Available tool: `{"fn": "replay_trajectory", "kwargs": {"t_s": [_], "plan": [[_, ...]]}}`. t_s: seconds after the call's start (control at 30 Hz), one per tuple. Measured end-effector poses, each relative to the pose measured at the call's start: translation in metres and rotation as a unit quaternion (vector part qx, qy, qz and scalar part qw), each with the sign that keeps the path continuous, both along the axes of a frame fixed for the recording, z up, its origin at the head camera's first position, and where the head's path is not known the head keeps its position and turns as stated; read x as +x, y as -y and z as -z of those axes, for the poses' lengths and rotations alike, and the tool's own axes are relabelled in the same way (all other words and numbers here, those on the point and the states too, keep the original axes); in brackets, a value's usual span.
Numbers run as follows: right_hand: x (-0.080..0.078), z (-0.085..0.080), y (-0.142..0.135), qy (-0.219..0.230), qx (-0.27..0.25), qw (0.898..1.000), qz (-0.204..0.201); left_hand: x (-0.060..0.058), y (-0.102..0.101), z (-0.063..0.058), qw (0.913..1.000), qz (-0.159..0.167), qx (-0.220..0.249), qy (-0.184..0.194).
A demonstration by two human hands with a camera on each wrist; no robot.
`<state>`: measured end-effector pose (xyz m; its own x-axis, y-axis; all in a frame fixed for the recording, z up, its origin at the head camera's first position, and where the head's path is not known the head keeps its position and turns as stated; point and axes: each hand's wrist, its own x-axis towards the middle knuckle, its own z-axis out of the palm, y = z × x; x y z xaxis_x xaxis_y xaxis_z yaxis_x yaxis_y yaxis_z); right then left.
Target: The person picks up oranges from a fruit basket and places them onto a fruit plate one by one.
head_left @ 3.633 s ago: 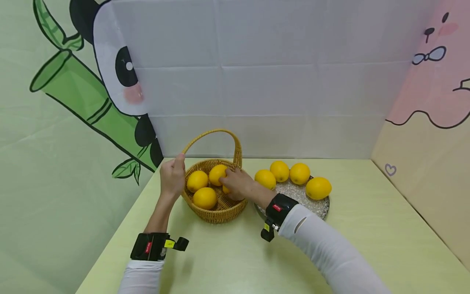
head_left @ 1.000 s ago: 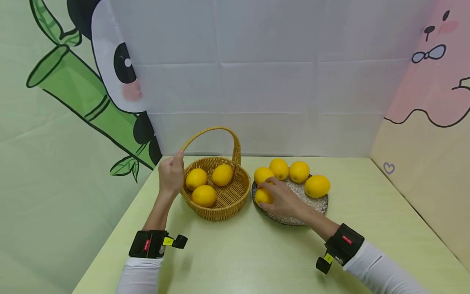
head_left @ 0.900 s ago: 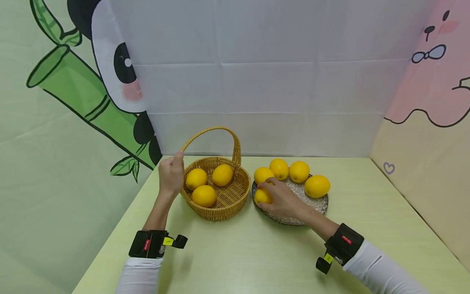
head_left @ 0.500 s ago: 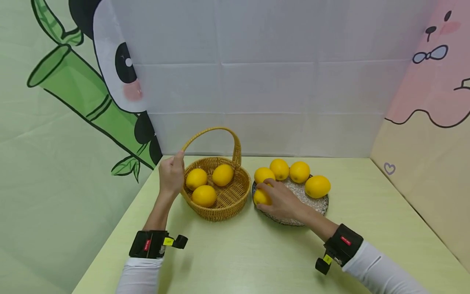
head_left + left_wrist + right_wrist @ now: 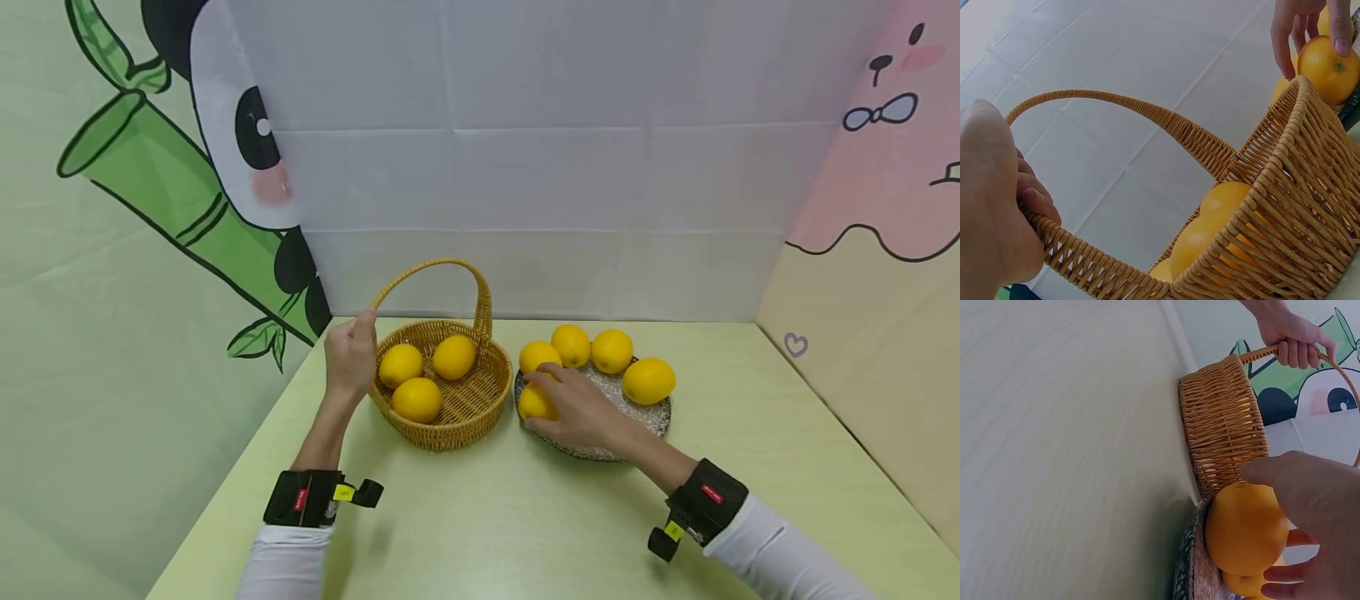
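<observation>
My left hand point(image 5: 351, 354) grips the handle of a wicker basket point(image 5: 442, 437), fingers curled round it in the left wrist view. Three yellow-orange oranges point(image 5: 417, 401) lie in the basket. To its right, my right hand point(image 5: 573, 407) holds another orange point(image 5: 536, 403) at the left side of a round speckled plate point(image 5: 603, 385). Thumb and fingers sit on opposite sides of this orange point(image 5: 1246, 528) in the right wrist view, its lower side against the plate's rim area. Several other oranges point(image 5: 612, 351) line the plate's back and right edge.
Everything stands on a pale wooden table point(image 5: 480, 525). A light cloth wall point(image 5: 540, 192) rises behind it, with cartoon-printed walls on both sides. The basket's tall handle arches above its opening, and the plate stands close beside the basket.
Since the earliest frame, my right hand has moved an orange from the basket rightward to the plate. During the last second it barely shifts there. My left hand keeps its hold on the handle.
</observation>
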<state>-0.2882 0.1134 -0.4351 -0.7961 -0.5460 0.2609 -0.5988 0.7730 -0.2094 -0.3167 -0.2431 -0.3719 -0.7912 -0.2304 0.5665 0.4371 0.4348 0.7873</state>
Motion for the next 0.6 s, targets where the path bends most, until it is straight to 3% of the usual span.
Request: {"fn": "replay_trajectory", "kwargs": {"t_s": [0.17,0.6], "plan": [[0.001,-0.005,-0.002,-0.012,0.005,1.0,0.002,0.0,0.001,0.001,1.0,0.005,0.0,0.001],[0.006,-0.028,-0.014,-0.033,0.076,0.996,0.018,-0.001,0.001,0.001,1.0,-0.001,-0.006,0.001]]}}
